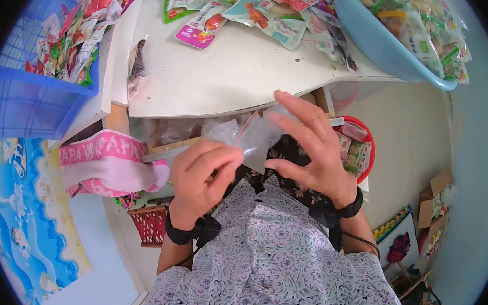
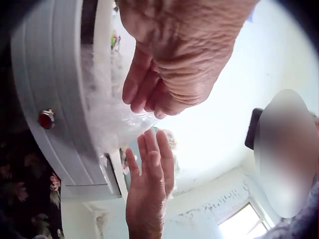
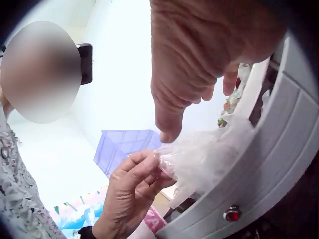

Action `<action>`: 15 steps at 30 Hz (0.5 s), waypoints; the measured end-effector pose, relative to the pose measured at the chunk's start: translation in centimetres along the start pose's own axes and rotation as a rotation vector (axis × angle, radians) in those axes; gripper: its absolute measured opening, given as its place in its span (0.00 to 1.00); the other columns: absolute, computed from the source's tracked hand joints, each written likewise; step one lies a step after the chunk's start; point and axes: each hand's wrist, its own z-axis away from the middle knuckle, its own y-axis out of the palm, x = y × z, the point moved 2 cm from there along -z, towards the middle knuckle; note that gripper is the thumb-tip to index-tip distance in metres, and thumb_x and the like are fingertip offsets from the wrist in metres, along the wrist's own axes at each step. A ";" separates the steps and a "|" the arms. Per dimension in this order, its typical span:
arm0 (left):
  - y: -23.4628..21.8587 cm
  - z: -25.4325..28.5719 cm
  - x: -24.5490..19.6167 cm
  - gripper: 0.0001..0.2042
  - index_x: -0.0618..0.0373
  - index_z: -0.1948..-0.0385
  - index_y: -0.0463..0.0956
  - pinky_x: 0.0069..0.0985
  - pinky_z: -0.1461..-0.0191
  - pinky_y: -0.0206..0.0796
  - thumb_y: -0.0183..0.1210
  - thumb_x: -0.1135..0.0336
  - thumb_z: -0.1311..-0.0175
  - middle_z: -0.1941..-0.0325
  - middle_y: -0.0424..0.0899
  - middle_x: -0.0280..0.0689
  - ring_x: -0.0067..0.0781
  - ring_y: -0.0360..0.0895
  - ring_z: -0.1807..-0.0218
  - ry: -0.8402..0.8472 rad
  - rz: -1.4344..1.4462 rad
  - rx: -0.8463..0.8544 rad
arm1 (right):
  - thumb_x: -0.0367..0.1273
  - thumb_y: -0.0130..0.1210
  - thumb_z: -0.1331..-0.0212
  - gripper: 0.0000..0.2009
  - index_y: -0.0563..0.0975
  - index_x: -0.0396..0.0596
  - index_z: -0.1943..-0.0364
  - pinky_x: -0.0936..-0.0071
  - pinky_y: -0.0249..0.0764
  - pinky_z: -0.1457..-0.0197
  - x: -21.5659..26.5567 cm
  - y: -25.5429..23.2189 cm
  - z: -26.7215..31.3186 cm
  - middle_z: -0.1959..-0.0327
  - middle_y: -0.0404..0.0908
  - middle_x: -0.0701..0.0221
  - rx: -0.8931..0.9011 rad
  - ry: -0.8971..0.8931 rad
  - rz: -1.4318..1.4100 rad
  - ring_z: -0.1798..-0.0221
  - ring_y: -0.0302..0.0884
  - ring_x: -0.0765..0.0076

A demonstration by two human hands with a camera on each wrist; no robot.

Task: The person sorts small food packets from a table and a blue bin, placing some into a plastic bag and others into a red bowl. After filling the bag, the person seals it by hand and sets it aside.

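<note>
My left hand (image 1: 205,175) pinches a clear plastic bag (image 1: 261,134) between thumb and curled fingers, above my lap. A thin reddish line runs along the bag. Beside it my right hand (image 1: 318,152) is spread, fingers extended and thumb apart, overlapping the bag's far side in the head view. In the right wrist view the bag (image 3: 204,159) hangs from the left fingertips (image 3: 149,162), in front of the drawer. Behind the hands, a pulled-out drawer (image 1: 169,149) under the tabletop holds more clear bags (image 1: 223,131).
Several food packets (image 1: 266,19) lie at the back of the white table (image 1: 204,80). A blue crate (image 1: 42,99) stands left, a blue basin (image 1: 373,42) back right, both with packets. A dark packet (image 1: 138,67) lies alone. Below are a red tub (image 1: 371,154) and pink towel (image 1: 111,168).
</note>
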 end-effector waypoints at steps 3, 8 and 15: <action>-0.3 -1.0 -1.7 0.16 0.58 0.57 0.85 0.28 0.71 0.73 0.70 0.81 0.50 0.64 0.85 0.39 0.38 0.82 0.70 0.282 -0.043 -0.015 | 0.32 0.72 0.51 0.25 0.81 0.49 0.44 0.53 0.74 0.36 0.0 1.0 -0.4 0.32 0.77 0.63 0.103 -0.096 0.086 0.35 0.76 0.50; -0.3 -0.8 -2.0 0.22 0.59 0.50 0.83 0.31 0.66 0.74 0.75 0.74 0.50 0.62 0.83 0.38 0.41 0.82 0.67 0.267 -0.078 -0.125 | 0.23 0.67 0.47 0.16 0.81 0.45 0.52 0.63 0.80 0.46 -0.6 1.1 -1.1 0.49 0.86 0.64 -0.101 -0.005 -0.192 0.48 0.84 0.55; 1.6 -1.9 -0.1 0.31 0.58 0.37 0.77 0.31 0.62 0.75 0.74 0.73 0.48 0.55 0.83 0.39 0.42 0.79 0.68 -0.083 -0.098 -0.158 | 0.23 0.64 0.38 0.10 0.81 0.41 0.53 0.74 0.77 0.47 -0.8 2.6 -0.1 0.53 0.87 0.65 -0.246 0.407 -0.415 0.51 0.83 0.72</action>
